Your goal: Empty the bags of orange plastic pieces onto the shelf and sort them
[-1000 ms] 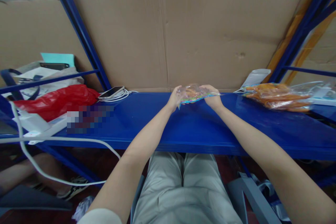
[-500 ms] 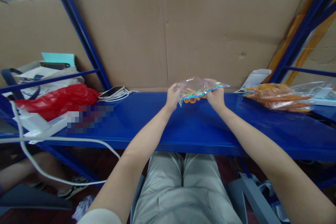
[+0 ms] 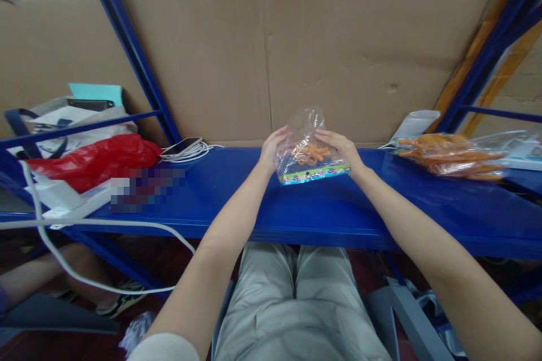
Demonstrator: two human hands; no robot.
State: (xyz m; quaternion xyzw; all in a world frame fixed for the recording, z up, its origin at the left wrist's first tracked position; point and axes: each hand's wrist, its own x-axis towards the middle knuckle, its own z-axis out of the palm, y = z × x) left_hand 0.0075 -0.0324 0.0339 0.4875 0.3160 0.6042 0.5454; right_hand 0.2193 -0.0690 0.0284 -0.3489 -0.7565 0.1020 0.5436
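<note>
A clear plastic bag (image 3: 296,141) stands in front of me at the middle of the blue shelf, its colourful printed strip (image 3: 315,174) towards me. Orange curled pieces (image 3: 311,154) show through the film; their kind I cannot make out. My left hand (image 3: 273,149) grips the bag's left side, partly behind the film. On the opposite side, my right hand (image 3: 341,148) holds the bag with its fingers lying over the upper right part. The bag's top sticks up loosely between the hands.
Bags of orange pieces (image 3: 449,155) lie at the right on the blue shelf (image 3: 220,192). At the left are a phone (image 3: 186,146), a coiled white cable, a red plastic bag (image 3: 101,161) and a white power strip (image 3: 84,208). Cardboard (image 3: 203,56) walls the back. Another person's leg (image 3: 38,276) shows lower left.
The bag has tipped from nearly flat to upright, so its strip sits lower and the orange pieces show. My right hand has turned, its fingers now over the film.
</note>
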